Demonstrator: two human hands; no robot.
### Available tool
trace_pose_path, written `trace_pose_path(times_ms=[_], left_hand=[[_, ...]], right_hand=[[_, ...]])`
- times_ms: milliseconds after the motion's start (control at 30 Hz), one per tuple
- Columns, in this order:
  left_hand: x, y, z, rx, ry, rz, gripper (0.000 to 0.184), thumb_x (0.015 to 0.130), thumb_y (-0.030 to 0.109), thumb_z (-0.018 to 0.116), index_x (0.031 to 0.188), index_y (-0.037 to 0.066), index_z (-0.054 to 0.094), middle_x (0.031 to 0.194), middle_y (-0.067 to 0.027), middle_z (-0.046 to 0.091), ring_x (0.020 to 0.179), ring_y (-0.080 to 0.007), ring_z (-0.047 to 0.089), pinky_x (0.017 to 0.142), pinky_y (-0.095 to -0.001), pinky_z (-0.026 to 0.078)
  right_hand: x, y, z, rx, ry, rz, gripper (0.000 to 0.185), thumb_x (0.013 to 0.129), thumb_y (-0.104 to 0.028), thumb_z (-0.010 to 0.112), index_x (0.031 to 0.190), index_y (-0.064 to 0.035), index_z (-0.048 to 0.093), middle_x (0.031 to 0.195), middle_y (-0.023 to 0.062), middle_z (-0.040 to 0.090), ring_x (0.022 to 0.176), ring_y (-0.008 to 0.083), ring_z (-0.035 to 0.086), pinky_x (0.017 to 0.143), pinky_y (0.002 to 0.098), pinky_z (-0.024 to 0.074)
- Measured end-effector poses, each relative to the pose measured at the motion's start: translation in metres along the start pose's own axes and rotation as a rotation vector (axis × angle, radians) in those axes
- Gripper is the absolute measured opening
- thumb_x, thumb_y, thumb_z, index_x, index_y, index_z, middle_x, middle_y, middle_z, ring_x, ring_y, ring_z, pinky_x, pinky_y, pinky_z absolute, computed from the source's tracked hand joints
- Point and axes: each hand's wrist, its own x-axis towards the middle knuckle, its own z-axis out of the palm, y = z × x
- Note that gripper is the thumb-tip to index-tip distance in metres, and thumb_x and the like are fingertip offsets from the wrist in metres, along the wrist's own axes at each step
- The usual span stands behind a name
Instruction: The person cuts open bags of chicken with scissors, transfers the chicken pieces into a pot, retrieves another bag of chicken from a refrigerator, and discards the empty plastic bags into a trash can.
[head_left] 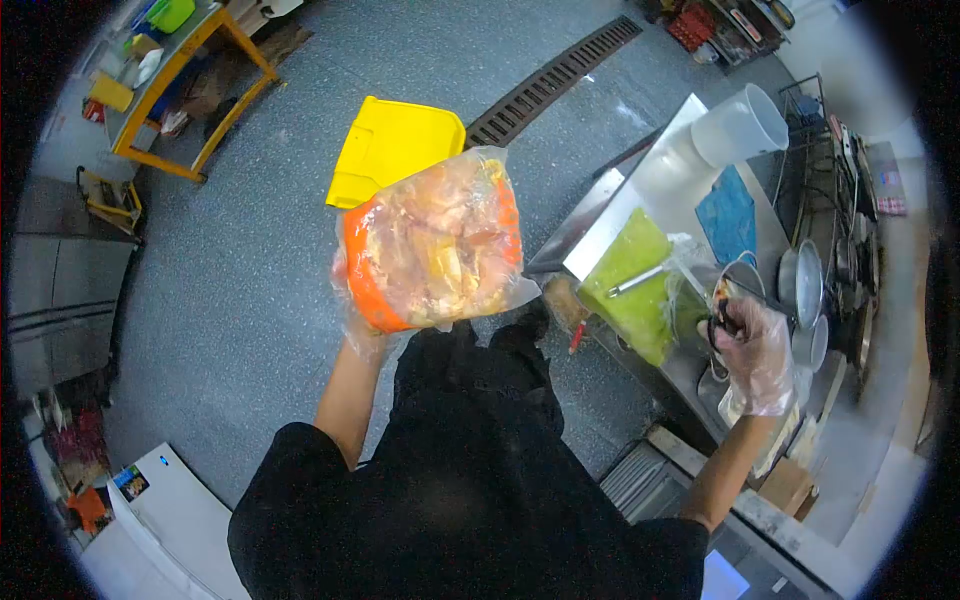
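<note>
Bagged meat (435,245) clamped in left hand (360,322), left of steel counter (672,162); right hand (757,355) grips scissors (713,330) over counter.

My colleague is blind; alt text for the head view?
Gloved left hand holds a clear, orange-banded bag of apparently raw meat above the floor; gloved right hand holds black-handled scissors over a metal counter.

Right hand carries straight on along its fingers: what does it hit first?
Probably the small round container just past the right hand, then the blue sheet; depth is unclear, so it might pass above both.
</note>
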Motion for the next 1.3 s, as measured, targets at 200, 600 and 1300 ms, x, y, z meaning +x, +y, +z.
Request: trace_pose_path(times_ms=[200, 600, 1300], left_hand=[[-0.005, -0.022, 0.030, -0.121, -0.126, -0.160, 0.090, 0.071, 0.052, 0.076, 0.141, 0.008, 0.039, 0.141, -0.0134, 0.048, 0.126, -0.0335, 0.048, 0.105, -0.0523, 0.042], [-0.021, -0.017, 0.029, -0.092, 0.022, -0.107, 0.084, 0.076, 0.048, 0.070, 0.143, 0.010, 0.037, 0.142, -0.0158, 0.046, 0.129, -0.0344, 0.046, 0.106, -0.0535, 0.040], [-0.008, -0.033, 0.014, -0.256, -0.047, -0.194, 0.078, 0.080, 0.039, 0.068, 0.144, 0.008, 0.035, 0.143, -0.0162, 0.044, 0.130, -0.0331, 0.045, 0.109, -0.0524, 0.037]], right_hand=[[0.023, -0.070, 0.001, -0.277, -0.054, -0.413, 0.027, 0.067, -0.016, 0.077, 0.088, -0.0067, 0.062, 0.075, 0.0112, 0.063, 0.069, 0.0307, 0.062, 0.063, 0.0416, 0.0471], [0.026, -0.084, -0.008, -0.359, 0.036, -0.419, 0.019, 0.067, -0.016, 0.076, 0.082, -0.0128, 0.064, 0.070, 0.0081, 0.061, 0.068, 0.0294, 0.062, 0.062, 0.0424, 0.0489], [0.019, -0.065, -0.006, -0.326, 0.031, -0.348, 0.019, 0.071, -0.020, 0.072, 0.086, -0.0126, 0.062, 0.078, 0.0092, 0.063, 0.073, 0.0300, 0.063, 0.065, 0.0433, 0.0491]])
